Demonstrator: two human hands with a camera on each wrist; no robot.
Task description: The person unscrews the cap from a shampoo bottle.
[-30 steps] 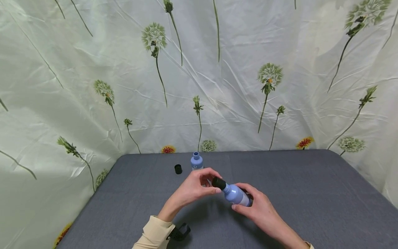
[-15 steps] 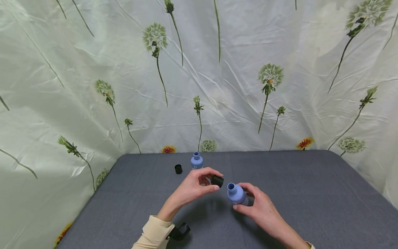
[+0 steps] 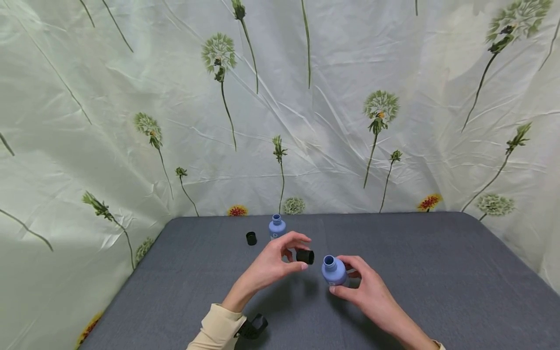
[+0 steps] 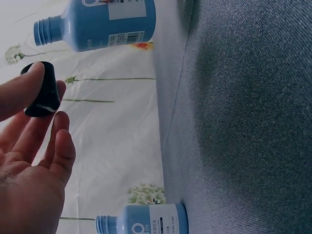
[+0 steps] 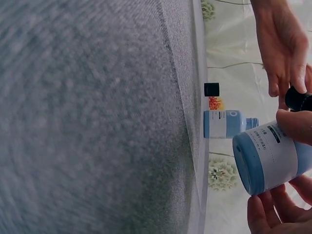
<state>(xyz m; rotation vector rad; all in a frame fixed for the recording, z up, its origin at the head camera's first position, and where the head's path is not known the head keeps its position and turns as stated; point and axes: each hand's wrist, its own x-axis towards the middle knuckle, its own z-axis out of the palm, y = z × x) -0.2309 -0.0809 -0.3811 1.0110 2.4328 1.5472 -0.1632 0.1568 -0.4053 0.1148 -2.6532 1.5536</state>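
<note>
My left hand (image 3: 280, 260) pinches a black screw cap (image 3: 305, 256) between thumb and fingers, its open end facing right. Just beside it, my right hand (image 3: 365, 287) grips an uncapped blue bottle (image 3: 334, 272) round its body, the neck tipped up and toward the cap. In the left wrist view the cap (image 4: 45, 90) is apart from the threaded neck of the held bottle (image 4: 109, 24). The right wrist view has the bottle's white printed label (image 5: 273, 151) between thumb and fingers.
A second uncapped blue bottle (image 3: 277, 227) stands upright toward the back of the grey cloth-covered table (image 3: 415, 262). Another black cap (image 3: 251, 238) sits left of it. Behind the table hangs a pale curtain (image 3: 323, 126) printed with flowers. A black strap device (image 3: 253, 326) is on the left wrist.
The cap has come off the bottle's neck, and a gap has opened between them. The right hand has turned the bottle more upright; the left hand's cap has tilted to lie nearly level.
</note>
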